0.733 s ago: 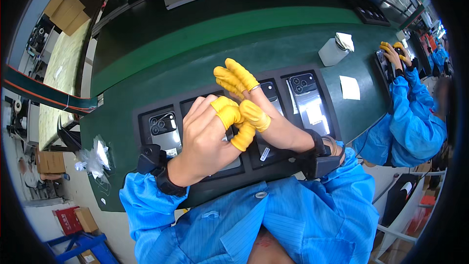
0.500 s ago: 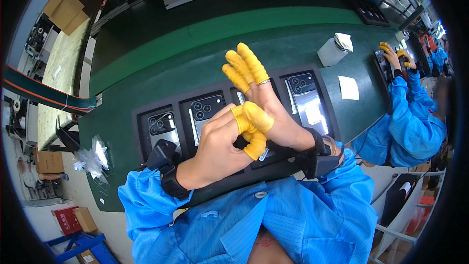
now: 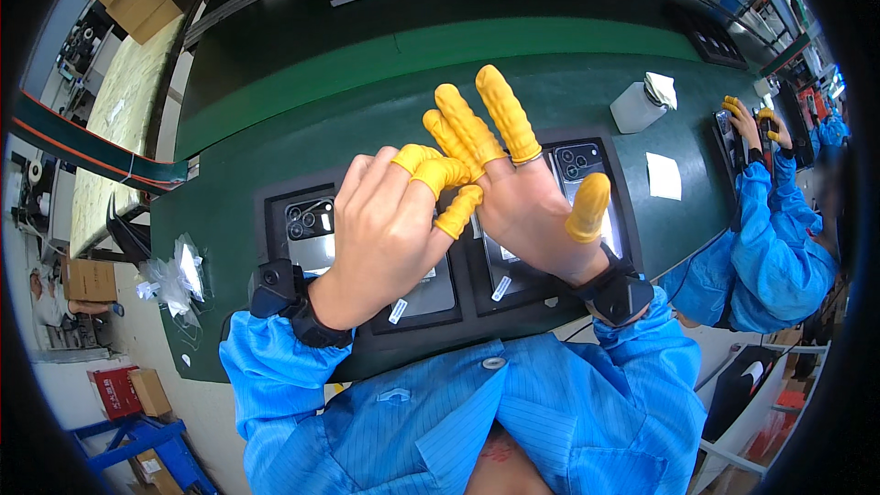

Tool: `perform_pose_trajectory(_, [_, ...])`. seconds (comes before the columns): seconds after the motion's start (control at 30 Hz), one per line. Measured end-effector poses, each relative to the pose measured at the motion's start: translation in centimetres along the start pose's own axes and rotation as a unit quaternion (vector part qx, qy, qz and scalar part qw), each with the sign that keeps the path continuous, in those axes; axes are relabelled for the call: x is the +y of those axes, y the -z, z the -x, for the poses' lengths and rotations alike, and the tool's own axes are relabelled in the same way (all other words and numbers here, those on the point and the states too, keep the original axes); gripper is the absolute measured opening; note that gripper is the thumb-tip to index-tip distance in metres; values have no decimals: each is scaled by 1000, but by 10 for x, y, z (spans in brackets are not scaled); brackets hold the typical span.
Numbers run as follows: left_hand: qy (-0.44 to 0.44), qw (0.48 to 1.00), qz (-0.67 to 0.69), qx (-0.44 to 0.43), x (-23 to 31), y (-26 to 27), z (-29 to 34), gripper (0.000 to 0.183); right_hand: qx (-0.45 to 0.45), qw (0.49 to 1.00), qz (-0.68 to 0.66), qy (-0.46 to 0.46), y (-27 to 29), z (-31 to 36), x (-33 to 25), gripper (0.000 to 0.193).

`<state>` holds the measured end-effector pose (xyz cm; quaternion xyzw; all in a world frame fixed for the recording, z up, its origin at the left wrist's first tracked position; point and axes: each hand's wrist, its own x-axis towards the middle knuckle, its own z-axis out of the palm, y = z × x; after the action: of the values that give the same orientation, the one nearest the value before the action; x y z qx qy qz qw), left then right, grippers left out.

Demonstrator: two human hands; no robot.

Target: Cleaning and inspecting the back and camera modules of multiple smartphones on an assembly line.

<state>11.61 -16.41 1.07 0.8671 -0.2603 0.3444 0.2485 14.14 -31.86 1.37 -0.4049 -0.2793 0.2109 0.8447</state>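
Yellow ribbed finger cots cover several fingers of both hands. My right hand (image 3: 527, 206) is raised palm up, fingers stretched and thumb apart, with a cot (image 3: 588, 209) on the thumb. Against its little-finger side, my left hand (image 3: 380, 229) has bent fingers, with thumb and index tips close together; what lies between them is hidden. Below the hands, a black tray (image 3: 466, 298) holds several smartphones in separate slots. A phone at the left (image 3: 310, 225) and one at the right (image 3: 577, 161) show their camera blocks; my hands partly cover those between.
On the green table, crumpled clear plastic (image 3: 179, 280) lies left of the tray. A white bottle (image 3: 637, 108) with a cloth on top and a white sheet (image 3: 664, 175) are at the right. A co-worker in a blue sleeve (image 3: 775, 247) handles a device farther right.
My left hand has moved off the right thumb area to the little-finger side. The right hand has turned its palm up and spread, and its thumb now shows.
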Motion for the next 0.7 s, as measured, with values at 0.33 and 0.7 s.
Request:
perform_pose_trajectory(0.33, [-41, 993, 110, 1, 4, -8, 4, 21, 10, 995, 95, -15, 0, -1, 5, 117])
perform_pose_trajectory(0.7, [-1, 1000, -2, 11, -4, 7, -6, 28, -114, 983, 134, 54, 23, 1, 30, 102])
